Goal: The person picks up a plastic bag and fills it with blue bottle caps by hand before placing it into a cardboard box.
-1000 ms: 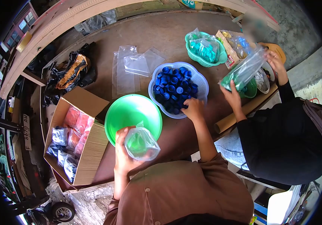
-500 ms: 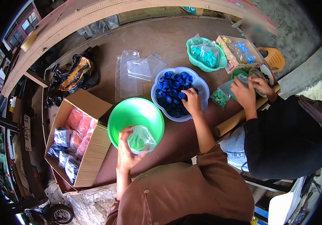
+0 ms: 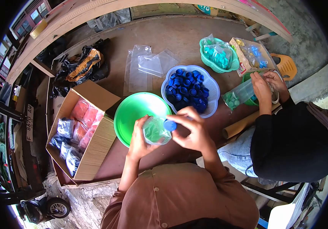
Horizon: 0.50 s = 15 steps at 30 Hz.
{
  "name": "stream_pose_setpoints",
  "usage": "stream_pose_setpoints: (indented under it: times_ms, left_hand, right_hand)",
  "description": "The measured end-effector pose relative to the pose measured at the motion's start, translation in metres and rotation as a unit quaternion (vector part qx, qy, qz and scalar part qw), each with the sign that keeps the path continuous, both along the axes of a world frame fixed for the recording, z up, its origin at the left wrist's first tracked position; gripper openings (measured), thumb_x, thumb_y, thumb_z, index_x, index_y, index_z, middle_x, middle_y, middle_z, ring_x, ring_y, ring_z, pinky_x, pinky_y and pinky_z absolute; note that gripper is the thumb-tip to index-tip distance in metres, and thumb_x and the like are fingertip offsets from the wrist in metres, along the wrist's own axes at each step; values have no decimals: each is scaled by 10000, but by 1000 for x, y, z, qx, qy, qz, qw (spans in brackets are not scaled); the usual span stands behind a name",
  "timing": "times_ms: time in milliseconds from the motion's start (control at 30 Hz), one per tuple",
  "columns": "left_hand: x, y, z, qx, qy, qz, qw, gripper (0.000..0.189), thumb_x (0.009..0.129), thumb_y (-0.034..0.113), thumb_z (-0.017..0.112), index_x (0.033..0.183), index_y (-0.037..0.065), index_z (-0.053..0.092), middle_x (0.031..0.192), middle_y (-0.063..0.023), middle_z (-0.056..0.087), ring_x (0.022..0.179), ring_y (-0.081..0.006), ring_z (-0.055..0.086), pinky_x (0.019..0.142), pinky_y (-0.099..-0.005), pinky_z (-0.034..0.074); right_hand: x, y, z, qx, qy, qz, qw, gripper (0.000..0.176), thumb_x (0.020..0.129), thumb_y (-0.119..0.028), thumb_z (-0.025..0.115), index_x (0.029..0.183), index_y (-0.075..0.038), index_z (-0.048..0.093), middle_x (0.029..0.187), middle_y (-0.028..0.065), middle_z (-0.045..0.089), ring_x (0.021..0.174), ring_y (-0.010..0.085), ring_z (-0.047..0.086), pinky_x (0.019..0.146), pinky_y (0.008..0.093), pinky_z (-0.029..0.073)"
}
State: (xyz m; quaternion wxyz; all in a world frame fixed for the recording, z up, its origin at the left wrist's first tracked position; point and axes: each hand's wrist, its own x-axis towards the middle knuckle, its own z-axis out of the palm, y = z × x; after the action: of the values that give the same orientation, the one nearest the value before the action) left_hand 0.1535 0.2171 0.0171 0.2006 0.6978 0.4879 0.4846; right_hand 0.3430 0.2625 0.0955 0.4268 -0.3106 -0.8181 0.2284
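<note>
My left hand (image 3: 138, 139) is wrapped round a clear plastic bag (image 3: 157, 131), its mouth held open over the near side of a bright green bowl (image 3: 127, 118). Between the thumb and fingers of my right hand (image 3: 192, 129) is a blue bottle cap (image 3: 169, 125), right at the bag's edge. Just beyond, a pale blue scalloped basket (image 3: 214, 95) holds many dark blue caps (image 3: 186, 86). I see no caps in the bag.
At left stands an open cardboard box (image 3: 95, 152) of filled bags. Flat clear bags (image 3: 137, 70) lie behind the bowl. To the right, a co-worker's hands (image 3: 263, 91) hold a bag of green caps (image 3: 231, 100), near a teal basket (image 3: 225, 69) and a carton (image 3: 244, 65).
My right hand has come from the basket of blue caps to the mouth of the bag, carrying one cap. The co-worker's bag is now stretched out longer.
</note>
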Motion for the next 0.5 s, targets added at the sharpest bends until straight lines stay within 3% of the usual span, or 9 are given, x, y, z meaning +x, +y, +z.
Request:
stream_pose_setpoints:
  times_ms: [100, 233, 333, 400, 500]
  left_hand:
    - [3, -1, -1, -7, -4, -12, 1000, 905, 542, 230, 816, 1251, -2, 302, 1113, -208, 468, 1004, -346, 489, 860, -418, 408]
    - [1, -2, -13, -16, -36, -12, 999, 905, 547, 225, 817, 1256, 4, 300, 1108, -205, 467, 1007, -344, 485, 865, -421, 404]
    - [-1, -3, -17, -23, -38, 2, 999, 903, 545, 223, 817, 1255, 7, 302, 1120, -204, 457, 1018, -341, 477, 874, -420, 399]
    - [-4, -4, -19, -33, -40, 4, 999, 903, 539, 212, 817, 1253, 6, 303, 1127, -202, 450, 1031, -339, 472, 880, -416, 396]
    - [-6, -4, -17, -39, -31, 10, 999, 892, 543, 205, 813, 1250, 5, 306, 1128, -203, 447, 1034, -341, 471, 884, -418, 394]
  right_hand:
    - [-13, -7, -7, 14, -96, 22, 995, 513, 617, -48, 659, 1120, -84, 569, 953, 89, 538, 881, 257, 528, 802, 348, 404]
    - [-8, -1, -10, -26, 7, 55, 998, 480, 660, -88, 681, 1124, -66, 560, 956, 93, 585, 905, 258, 548, 828, 358, 397]
    - [11, 35, -58, -77, 89, -73, 990, 258, 683, -20, 650, 939, -30, 615, 851, 113, 603, 755, 245, 584, 675, 307, 458]
    - [37, 63, -97, -97, 27, -219, 971, 223, 660, 19, 627, 873, -42, 614, 800, 95, 590, 691, 252, 565, 641, 328, 460]
    - [63, 97, -135, -34, -120, -316, 940, 250, 619, -12, 649, 854, -93, 630, 807, 80, 559, 796, 279, 552, 713, 373, 446]
